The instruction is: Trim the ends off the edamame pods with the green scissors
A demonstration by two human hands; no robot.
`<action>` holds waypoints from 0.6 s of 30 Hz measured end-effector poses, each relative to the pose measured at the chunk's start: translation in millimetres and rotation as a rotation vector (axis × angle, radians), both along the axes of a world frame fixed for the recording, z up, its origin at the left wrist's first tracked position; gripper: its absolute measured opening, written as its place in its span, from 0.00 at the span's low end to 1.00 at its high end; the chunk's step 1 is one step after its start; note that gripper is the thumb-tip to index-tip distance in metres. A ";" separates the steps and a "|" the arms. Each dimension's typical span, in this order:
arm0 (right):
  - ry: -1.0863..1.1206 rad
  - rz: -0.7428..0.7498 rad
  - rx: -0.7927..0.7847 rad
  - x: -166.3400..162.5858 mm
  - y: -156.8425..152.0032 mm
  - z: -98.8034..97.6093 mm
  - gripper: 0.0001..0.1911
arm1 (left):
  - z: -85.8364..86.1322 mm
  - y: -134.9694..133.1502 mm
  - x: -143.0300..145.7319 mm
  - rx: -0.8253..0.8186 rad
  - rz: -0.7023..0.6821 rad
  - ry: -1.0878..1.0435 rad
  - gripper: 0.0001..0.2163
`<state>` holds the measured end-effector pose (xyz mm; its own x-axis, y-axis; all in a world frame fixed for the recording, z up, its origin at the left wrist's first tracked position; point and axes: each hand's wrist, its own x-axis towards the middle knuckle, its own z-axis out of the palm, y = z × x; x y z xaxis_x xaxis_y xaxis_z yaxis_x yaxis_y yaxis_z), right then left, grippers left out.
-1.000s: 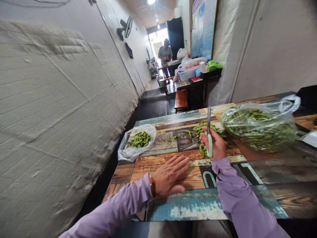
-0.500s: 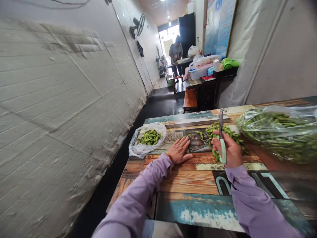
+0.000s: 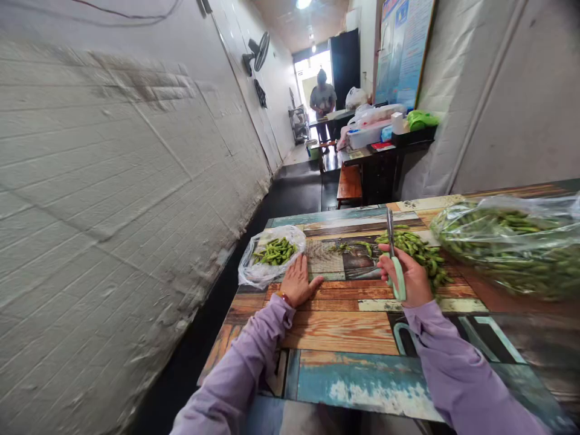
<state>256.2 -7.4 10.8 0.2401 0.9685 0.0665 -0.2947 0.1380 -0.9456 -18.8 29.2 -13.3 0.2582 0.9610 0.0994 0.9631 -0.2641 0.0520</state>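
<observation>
My left hand [image 3: 296, 283] lies flat on the table with its fingers stretched out, the tips at the edge of a clear plastic bag [image 3: 248, 273]. Green bean pods [image 3: 276, 251] lie on that bag. In my right hand [image 3: 411, 279] is a pair of scissors [image 3: 395, 266] with pale green handles, its blades pointing up and away from me. Behind and beside that hand spreads a loose pile of pods [image 3: 423, 254]. Small trimmings [image 3: 341, 248] and a single pod [image 3: 365, 246] lie between the two heaps.
A large clear bag full of pods [image 3: 512, 248] stands at the right of the patterned wooden table [image 3: 344, 332]. Along the left runs a white wall [image 3: 90, 241]. Farther back are a bench [image 3: 349, 183], a cluttered second table [image 3: 371, 156] and a person [image 3: 322, 99].
My left hand has slid left across the table, from near the trimmings to the bag's edge. My right hand, still holding the scissors, has shifted slightly left.
</observation>
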 end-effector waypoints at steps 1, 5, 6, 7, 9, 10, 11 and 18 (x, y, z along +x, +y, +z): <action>0.026 -0.009 0.008 1.5 0.2 1.1 0.26 | -1.1 10.8 7.3 0.004 0.044 0.030 0.39; 0.095 -0.039 0.047 7.9 1.6 5.3 0.25 | -1.1 55.1 53.7 -0.008 0.163 0.021 0.41; 0.103 -0.049 0.056 9.2 1.9 6.3 0.24 | -0.7 63.4 65.9 -0.014 0.158 0.002 0.41; 0.109 -0.059 0.063 10.3 2.1 7.3 0.23 | -0.3 69.9 77.5 -0.019 0.135 -0.022 0.41; 0.115 -0.077 0.067 11.1 2.2 9.3 0.22 | 1.8 76.3 98.8 -0.021 0.038 -0.085 0.38; 0.118 -0.081 0.066 11.0 2.1 10.1 0.22 | 3.8 75.9 108.8 -0.008 -0.014 -0.120 0.36; 0.118 -0.082 0.065 10.5 1.8 10.9 0.22 | 6.6 72.9 118.6 0.014 -0.058 -0.153 0.35; -0.157 -0.303 0.173 11.2 -8.6 19.0 0.24 | 25.0 7.3 185.9 0.087 -0.525 -0.254 0.31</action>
<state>267.5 -16.0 29.8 0.4880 0.8262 0.2815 -0.0697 0.3583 -0.9310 167.1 36.5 11.7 0.6553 0.6963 0.2929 0.6622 -0.7161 0.2206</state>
